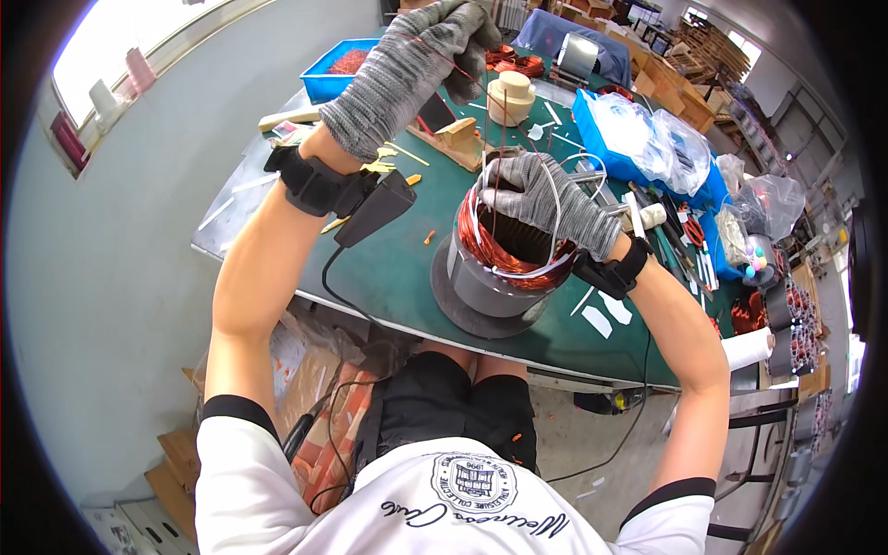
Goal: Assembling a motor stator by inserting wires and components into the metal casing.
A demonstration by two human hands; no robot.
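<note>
A grey motor stator point(495, 294) stands upright on a round dark base, its top ringed by reddish copper windings point(478, 242) and white sleeving. Thin copper wires rise from it. My left hand point(407, 79), in a grey knit glove, is lifted high above the table at the far side, with its fingers closed on a wire. My right hand point(541, 192), gloved alike, rests at the far rim of the windings. Its fingers are curled round the wires there, and the fingertips are partly hidden. A loop of white sleeving point(556, 199) passes by this hand.
The green table point(379, 268) carries a cream spool-shaped block point(511, 98), a wooden block point(458, 139) and white paper scraps point(598, 321). Blue bins point(328, 85) stand at far left and right. Tools point(680, 245) lie on the right, near a white roll point(747, 349). Wristband cables hang near me.
</note>
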